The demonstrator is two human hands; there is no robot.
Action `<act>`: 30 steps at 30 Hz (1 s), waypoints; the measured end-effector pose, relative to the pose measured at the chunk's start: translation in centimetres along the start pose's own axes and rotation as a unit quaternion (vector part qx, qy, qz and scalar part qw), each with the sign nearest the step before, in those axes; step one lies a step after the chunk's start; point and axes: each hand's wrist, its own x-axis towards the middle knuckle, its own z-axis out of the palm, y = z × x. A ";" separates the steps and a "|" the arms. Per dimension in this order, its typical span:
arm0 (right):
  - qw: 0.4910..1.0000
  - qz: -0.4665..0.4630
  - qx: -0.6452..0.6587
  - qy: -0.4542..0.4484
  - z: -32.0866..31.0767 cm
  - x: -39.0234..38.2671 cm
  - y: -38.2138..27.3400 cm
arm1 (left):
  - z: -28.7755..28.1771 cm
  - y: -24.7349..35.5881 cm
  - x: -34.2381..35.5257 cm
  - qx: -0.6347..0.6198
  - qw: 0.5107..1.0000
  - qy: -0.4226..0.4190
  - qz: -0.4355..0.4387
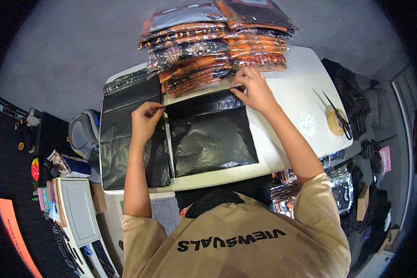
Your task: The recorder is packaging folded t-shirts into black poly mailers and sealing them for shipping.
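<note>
We see a black plastic mailer bag (211,139) lying flat near the middle of the white worktop (289,99), its flap end turned toward the far side. Along that far edge runs a folded flap strip (204,103), and both hands are at it. The left hand (146,121) sits at the strip's left end, fingers (156,109) curled and pinching the edge. The right hand (255,90) is at the right end, fingers (238,89) pressed together on the corner of the strip — whether they nip it or only press it down we cannot tell, since the hand covers the contact.

Just left of the bag lies a stack of more black bags (129,134), glossy and wrinkled; how many there are is not readable, and its near edge reaches the worktop's rim. Beyond the flap, touching or nearly touching it, stand two piles of clear-wrapped folded garments (215,46) in orange and dark colours; the prints inside are too blurred by the wrapping to make out.

On the right part of the worktop we find a small heap of white paper strips (306,123), and beyond it a roll of tape (333,122) with black scissors (340,118) lying across it. Below the worktop's right edge shiny silver packets (340,183) show — partly hidden by the right arm and shoulder. At the left, a white cabinet (78,211) and small coloured items are bent by the lens rim and hard to identify.
</note>
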 end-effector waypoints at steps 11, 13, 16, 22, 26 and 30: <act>0.987 0.082 0.125 -0.051 -3.8 -0.7 -0.6 | -2.0 -1.3 1.2 -0.085 0.996 0.003 -0.024; 0.987 0.093 0.121 -0.044 -4.3 -1.6 -0.4 | -1.6 -0.8 1.0 -0.097 0.995 -0.001 -0.030; 0.986 0.111 0.118 -0.043 -5.1 -2.0 -1.2 | -2.0 -0.9 0.5 -0.117 0.993 -0.003 -0.027; 0.982 0.123 0.143 -0.028 -7.0 -3.2 -3.2 | -2.6 0.1 -1.0 -0.155 0.987 -0.011 -0.032; 0.984 0.087 0.154 -0.025 -7.6 -5.4 -4.3 | -3.4 -0.1 -3.5 -0.181 0.983 -0.041 -0.010; 0.987 0.060 0.147 -0.009 -7.4 -7.8 -4.5 | -3.0 0.7 -5.6 -0.195 0.979 -0.056 -0.006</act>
